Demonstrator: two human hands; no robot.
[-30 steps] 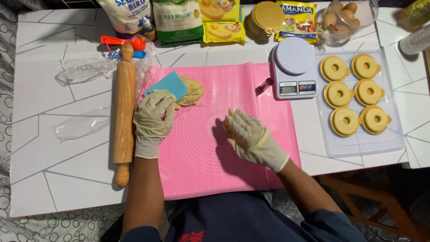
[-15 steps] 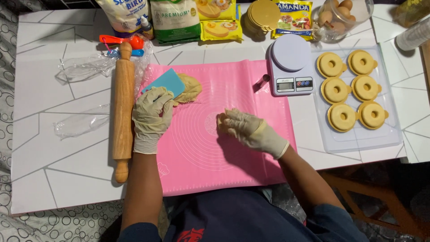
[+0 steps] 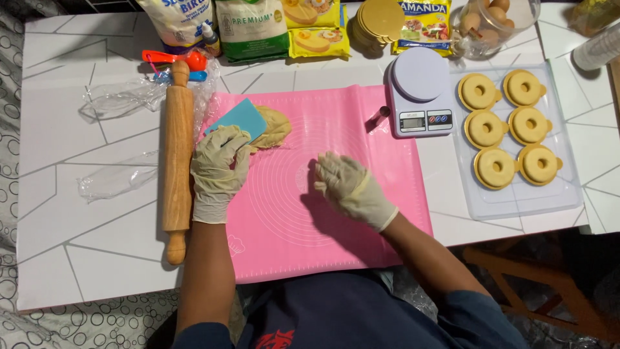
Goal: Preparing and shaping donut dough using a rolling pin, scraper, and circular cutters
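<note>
A pink silicone mat (image 3: pixel 361 123) covers the middle of the white table. My left hand (image 3: pixel 218 169), in a pale glove, holds a light blue plastic scraper (image 3: pixel 240 120) against a lump of tan dough (image 3: pixel 274 128) at the mat's upper left. My right hand (image 3: pixel 347 187), also gloved, lies palm down on the mat's centre with its fingers curled over something I cannot see. A wooden rolling pin (image 3: pixel 177 155) lies lengthwise just left of my left hand.
A grey kitchen scale (image 3: pixel 421 94) stands right of the mat. Beyond it a clear tray (image 3: pixel 568 200) holds several ring-shaped dough pieces on gold discs. Bags, packets, a jar of eggs (image 3: pixel 493 19) and gold discs (image 3: pixel 380 21) line the far edge. Crumpled plastic wrap (image 3: pixel 120 98) lies left.
My right hand has slid a little across the mat's centre and curled its fingers. My left hand has stayed with the scraper at the dough.
</note>
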